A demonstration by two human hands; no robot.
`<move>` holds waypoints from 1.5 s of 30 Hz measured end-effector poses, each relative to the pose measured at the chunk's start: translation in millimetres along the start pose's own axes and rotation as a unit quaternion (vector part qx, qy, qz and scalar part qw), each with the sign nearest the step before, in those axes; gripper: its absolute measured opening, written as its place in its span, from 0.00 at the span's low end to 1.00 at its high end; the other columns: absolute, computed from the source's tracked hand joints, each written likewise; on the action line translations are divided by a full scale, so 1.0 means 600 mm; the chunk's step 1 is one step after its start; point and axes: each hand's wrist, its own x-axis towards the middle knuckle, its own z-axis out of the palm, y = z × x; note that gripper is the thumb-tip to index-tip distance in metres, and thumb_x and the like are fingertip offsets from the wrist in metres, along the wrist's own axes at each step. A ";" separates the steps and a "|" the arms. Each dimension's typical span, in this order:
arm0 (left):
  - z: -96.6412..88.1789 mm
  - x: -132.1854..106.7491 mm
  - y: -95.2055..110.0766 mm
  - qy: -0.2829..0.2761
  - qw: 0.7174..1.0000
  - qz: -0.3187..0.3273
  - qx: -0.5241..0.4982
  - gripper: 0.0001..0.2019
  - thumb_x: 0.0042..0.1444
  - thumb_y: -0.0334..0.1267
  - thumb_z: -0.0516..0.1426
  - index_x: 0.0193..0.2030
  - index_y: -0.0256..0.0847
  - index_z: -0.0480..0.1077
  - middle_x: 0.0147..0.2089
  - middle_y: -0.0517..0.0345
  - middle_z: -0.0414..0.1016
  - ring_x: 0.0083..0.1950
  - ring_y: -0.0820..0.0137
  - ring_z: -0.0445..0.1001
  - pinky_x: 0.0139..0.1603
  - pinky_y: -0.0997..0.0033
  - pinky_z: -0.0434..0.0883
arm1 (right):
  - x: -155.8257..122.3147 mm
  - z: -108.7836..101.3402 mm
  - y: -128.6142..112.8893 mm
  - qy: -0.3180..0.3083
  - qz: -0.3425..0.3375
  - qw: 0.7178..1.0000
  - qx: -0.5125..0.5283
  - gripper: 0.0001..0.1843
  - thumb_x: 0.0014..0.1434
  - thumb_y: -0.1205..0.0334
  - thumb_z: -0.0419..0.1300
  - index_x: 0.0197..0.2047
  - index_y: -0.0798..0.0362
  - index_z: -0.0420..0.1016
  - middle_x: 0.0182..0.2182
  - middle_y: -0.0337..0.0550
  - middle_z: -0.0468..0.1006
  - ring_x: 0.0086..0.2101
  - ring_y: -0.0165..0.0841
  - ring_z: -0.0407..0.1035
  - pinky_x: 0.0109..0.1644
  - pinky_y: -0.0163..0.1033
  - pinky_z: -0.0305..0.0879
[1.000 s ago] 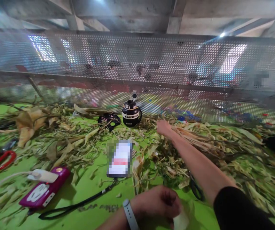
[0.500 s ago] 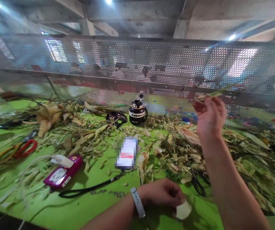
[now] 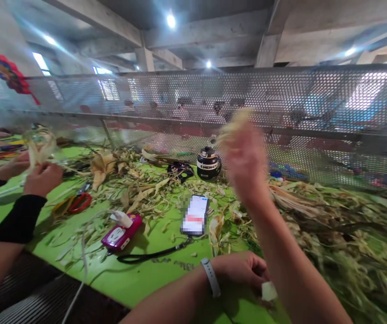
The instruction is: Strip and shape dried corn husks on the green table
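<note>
Nearest of all, the left hand (image 3: 244, 270), a grey band (image 3: 211, 283) on its wrist, rested low on the smooth bright-green table (image 3: 129, 281), its fingers curled tight around a small pale scrap (image 3: 269, 291) with a papery look. Just beyond and to the left of that hand a thin black lanyard (image 3: 153, 255) looped across the green to a flat phone (image 3: 195, 215), and further left lay a glossy magenta power bank (image 3: 121, 234) with a white plug on top. Right of the left hand a deep heap of dry, stringy husks (image 3: 331, 225) spread out, tan and green and crumpled. Above it all the right hand (image 3: 244, 162) was up in the air, blurred, closed on a pale fibrous husk strip (image 3: 234, 123) that stuck up past the fingers, and its forearm blocked part of the heap. Well left of both hands lay red-handled scissors (image 3: 78, 202), and a co-worker's hand (image 3: 43, 177) in a black sleeve gripped another husk (image 3: 40, 148). Behind the raised hand stood a squat black bottle (image 3: 209, 164) with white lettering, and past that a perforated metal screen (image 3: 298, 99) ran the table's full length.
</note>
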 end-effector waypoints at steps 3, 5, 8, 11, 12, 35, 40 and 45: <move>0.000 0.000 0.002 -0.008 1.000 0.002 -0.004 0.21 0.30 0.48 0.68 0.30 0.36 0.73 0.27 0.63 0.71 0.27 0.75 0.67 0.34 0.74 0.66 | -0.003 0.050 -0.005 -0.105 -0.024 0.994 0.019 0.39 0.58 0.55 0.57 0.66 0.57 0.44 0.59 0.58 0.60 0.57 0.46 0.58 0.55 0.53 0.62; 0.002 0.001 0.003 -0.010 1.000 -0.012 -0.009 0.21 0.31 0.47 0.68 0.30 0.36 0.73 0.26 0.62 0.72 0.26 0.76 0.67 0.33 0.74 0.66 | -0.030 0.046 0.003 -0.167 -0.042 0.984 0.037 0.34 0.58 0.55 0.57 0.64 0.55 0.51 0.58 0.54 0.64 0.55 0.43 0.61 0.56 0.50 0.63; 0.003 0.004 0.002 -0.018 0.999 -0.035 -0.023 0.21 0.32 0.48 0.68 0.30 0.36 0.73 0.25 0.62 0.72 0.26 0.75 0.69 0.32 0.73 0.67 | -0.083 0.004 0.024 -0.223 -0.036 0.973 0.043 0.24 0.59 0.55 0.55 0.57 0.53 0.65 0.50 0.50 0.73 0.48 0.39 0.69 0.52 0.46 0.67; 0.000 0.006 -0.001 -0.003 0.999 -0.026 -0.027 0.22 0.30 0.49 0.68 0.30 0.36 0.73 0.25 0.63 0.72 0.25 0.77 0.69 0.32 0.75 0.67 | -0.134 -0.042 0.043 -0.190 -0.013 0.982 0.019 0.19 0.59 0.57 0.56 0.52 0.52 0.70 0.47 0.47 0.76 0.46 0.37 0.71 0.49 0.43 0.69; -0.001 0.006 -0.002 0.002 0.999 -0.020 -0.029 0.23 0.30 0.50 0.67 0.30 0.36 0.73 0.25 0.64 0.71 0.24 0.78 0.68 0.32 0.75 0.67 | -0.151 -0.054 0.048 -0.168 -0.005 0.986 0.013 0.17 0.59 0.59 0.55 0.51 0.51 0.71 0.45 0.45 0.77 0.45 0.35 0.72 0.48 0.41 0.70; 0.007 -0.014 0.058 0.277 0.849 0.152 -0.422 0.11 0.38 0.34 0.67 0.26 0.32 0.70 0.20 0.64 0.66 0.21 0.83 0.63 0.23 0.85 0.62 | -0.241 -0.061 0.101 -0.161 0.016 0.984 -0.070 0.09 0.59 0.63 0.55 0.41 0.54 0.73 0.33 0.46 0.74 0.35 0.34 0.69 0.38 0.38 0.66; 0.003 -0.012 0.057 0.281 0.856 0.161 -0.403 0.12 0.35 0.33 0.68 0.25 0.32 0.70 0.20 0.65 0.66 0.20 0.85 0.60 0.23 0.84 0.61 | -0.242 -0.050 0.113 -0.176 0.022 0.980 -0.086 0.08 0.60 0.62 0.54 0.41 0.54 0.71 0.33 0.46 0.74 0.35 0.34 0.68 0.39 0.38 0.64; 0.003 -0.010 0.051 0.283 0.875 0.165 -0.357 0.13 0.32 0.33 0.69 0.23 0.32 0.71 0.19 0.64 0.66 0.20 0.83 0.61 0.24 0.82 0.59 | -0.242 -0.046 0.106 -0.188 0.028 0.980 -0.059 0.09 0.60 0.60 0.54 0.40 0.53 0.73 0.30 0.44 0.73 0.32 0.32 0.67 0.34 0.35 0.63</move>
